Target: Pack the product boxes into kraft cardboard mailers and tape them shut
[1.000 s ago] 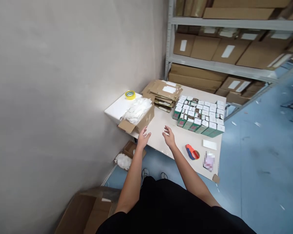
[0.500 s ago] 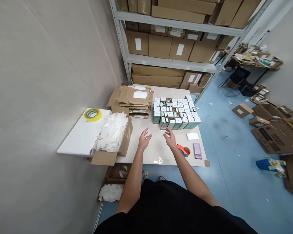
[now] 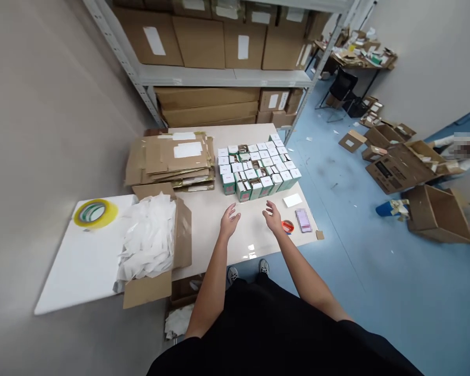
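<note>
My left hand (image 3: 230, 221) and my right hand (image 3: 273, 218) hang open and empty just above the cream table top (image 3: 206, 230), fingers spread. Neither touches anything. Nearest my right hand lies a red and blue tape dispenser (image 3: 287, 226), with a blurred phone-like object (image 3: 303, 220) and a white card (image 3: 292, 200) beyond it. Ahead of both hands stands a tight block of several white-topped green boxes (image 3: 256, 169). To the left are a flattened cardboard stack (image 3: 170, 159) and an open carton (image 3: 182, 240) of white wrapping (image 3: 149, 243).
A yellow tape roll (image 3: 95, 213) lies on a white board (image 3: 84, 261) against the left wall. Metal shelves (image 3: 227, 77) of cartons stand behind the table. Loose cartons (image 3: 401, 167) litter the blue floor at right, where a blurred person (image 3: 466, 149) appears.
The view has swung left and widened, showing more of the table, floor and far room. Both hands stay open over the table, with little change in their spacing.
</note>
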The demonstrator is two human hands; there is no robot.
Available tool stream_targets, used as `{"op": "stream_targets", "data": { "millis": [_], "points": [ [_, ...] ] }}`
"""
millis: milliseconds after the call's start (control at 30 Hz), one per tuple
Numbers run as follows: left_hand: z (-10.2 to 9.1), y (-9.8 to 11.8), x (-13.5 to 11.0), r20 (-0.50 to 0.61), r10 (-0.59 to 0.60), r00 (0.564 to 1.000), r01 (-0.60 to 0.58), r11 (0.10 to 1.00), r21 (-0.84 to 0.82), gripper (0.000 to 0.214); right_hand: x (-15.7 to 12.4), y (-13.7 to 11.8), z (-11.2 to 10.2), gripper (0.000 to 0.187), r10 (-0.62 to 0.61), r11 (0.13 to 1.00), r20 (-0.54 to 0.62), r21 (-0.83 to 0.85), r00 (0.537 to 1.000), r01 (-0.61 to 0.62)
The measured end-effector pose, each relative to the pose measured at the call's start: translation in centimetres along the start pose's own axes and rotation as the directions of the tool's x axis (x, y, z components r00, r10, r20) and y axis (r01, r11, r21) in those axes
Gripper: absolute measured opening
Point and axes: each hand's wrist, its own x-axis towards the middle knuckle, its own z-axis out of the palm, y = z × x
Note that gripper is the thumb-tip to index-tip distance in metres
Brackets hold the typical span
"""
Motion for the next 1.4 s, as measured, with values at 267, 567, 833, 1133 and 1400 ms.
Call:
{"op": "stream_targets", "data": {
  "millis": [267,567,833,1133,1400],
  "points": [
    [8.0,-3.5,-0.1,0.106,-0.097,0.990,0.087,0.991,0.100,0.051,1.7,10.2,-8.0,0.055,0.213,0.948,-0.136,-0.213,0.967,-0.239],
    [11.1,-7.9,-3.0,0.055,-0.191,0.980,0.180,0.969,0.168,0.046,0.5,18.2,-9.8,0.034,0.245,0.810,0.167,-0.576,0.955,-0.107],
    [12.2,-6.2,-3.9,0.026,-0.182,0.983,0.172,0.961,0.215,0.036,1.7,16.8,-9.5,0.029,0.345,0.798,0.165,-0.570,0.924,-0.196],
    [10.6,3.9,-1.7,0.016,-0.020,1.000,0.017,0.980,0.199,0.040,1.5,5.5,-11.8,0.032,-0.114,0.991,0.376,0.111,0.920,0.078],
    [7.1,14.1,-1.7,0.270,0.144,0.952,-0.202,0.958,0.202,0.040,-0.6,-3.5,-10.8,0.039,-0.311,0.949,0.533,0.215,0.787,0.230]
  ]
}}
